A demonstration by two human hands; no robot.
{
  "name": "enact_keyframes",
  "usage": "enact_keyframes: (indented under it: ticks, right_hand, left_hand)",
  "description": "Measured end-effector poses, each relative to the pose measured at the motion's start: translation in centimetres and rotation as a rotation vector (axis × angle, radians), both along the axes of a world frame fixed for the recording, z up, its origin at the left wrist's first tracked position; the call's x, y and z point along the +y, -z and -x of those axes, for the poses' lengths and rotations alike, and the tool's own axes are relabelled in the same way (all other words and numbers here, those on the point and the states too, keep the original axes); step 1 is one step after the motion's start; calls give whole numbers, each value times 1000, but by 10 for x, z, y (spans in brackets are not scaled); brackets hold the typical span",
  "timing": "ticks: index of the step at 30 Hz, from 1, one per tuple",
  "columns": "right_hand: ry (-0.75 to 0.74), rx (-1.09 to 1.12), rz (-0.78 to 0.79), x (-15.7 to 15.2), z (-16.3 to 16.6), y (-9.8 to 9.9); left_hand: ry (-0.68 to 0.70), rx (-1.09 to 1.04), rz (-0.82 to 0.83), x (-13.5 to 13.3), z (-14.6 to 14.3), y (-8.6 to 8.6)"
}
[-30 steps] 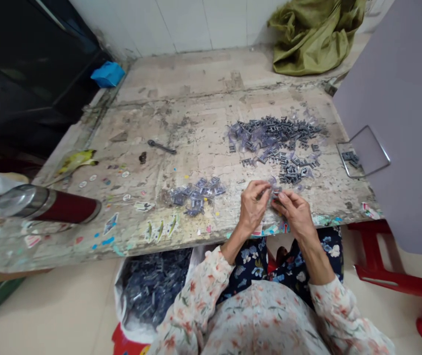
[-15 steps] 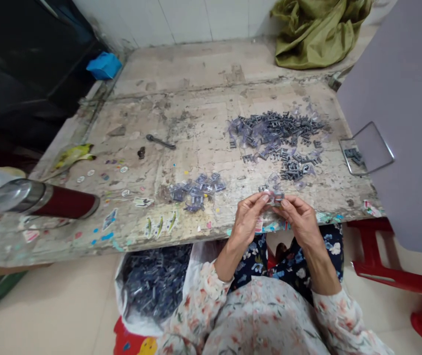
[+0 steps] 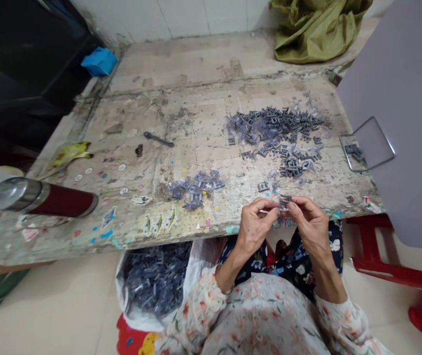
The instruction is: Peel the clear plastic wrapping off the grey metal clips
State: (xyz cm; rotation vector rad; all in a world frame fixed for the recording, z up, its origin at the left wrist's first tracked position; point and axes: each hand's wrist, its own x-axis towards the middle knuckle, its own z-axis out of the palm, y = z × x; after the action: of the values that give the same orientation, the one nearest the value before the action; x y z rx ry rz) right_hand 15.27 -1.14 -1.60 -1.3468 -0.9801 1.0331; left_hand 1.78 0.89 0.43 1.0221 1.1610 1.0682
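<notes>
A small grey plastic part with a clear plastic piece is held between both hands at the table's front edge. My right hand pinches it from the right with thumb and fingers. From the left, the thumb and fingertips of my left hand close on its edge. How the grey and clear pieces fit together is too small to tell. Just beyond the fingers lie a single grey part and a clear piece. Farther back is a heap of grey parts mixed with clear pieces.
To the left is a small cluster of clear-and-grey pieces. A wrench-like tool, a dark red thermos and stickers lie farther left. Below the edge sits a white sack of similar pieces. A grey panel stands at right.
Both hands have shifted slightly right with the held piece, which is now turned more upright. The left fingers have bent more. The camera view has moved slightly.
</notes>
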Motion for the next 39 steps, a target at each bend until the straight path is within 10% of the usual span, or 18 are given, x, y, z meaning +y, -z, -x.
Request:
enact_keyframes:
  ticks: [13,22,39]
  right_hand:
    - [-37,-350,-233,-8,-5,-3]
    - [21,-914,-572,-25,9,1]
    - [46,-897,-472,-28,22,-14]
  left_hand:
    - [-33,-169,190,-7,-2,1]
    - [-27,0,-108,-12,-5,5]
    - [-184,273,-527,-24,-8,22]
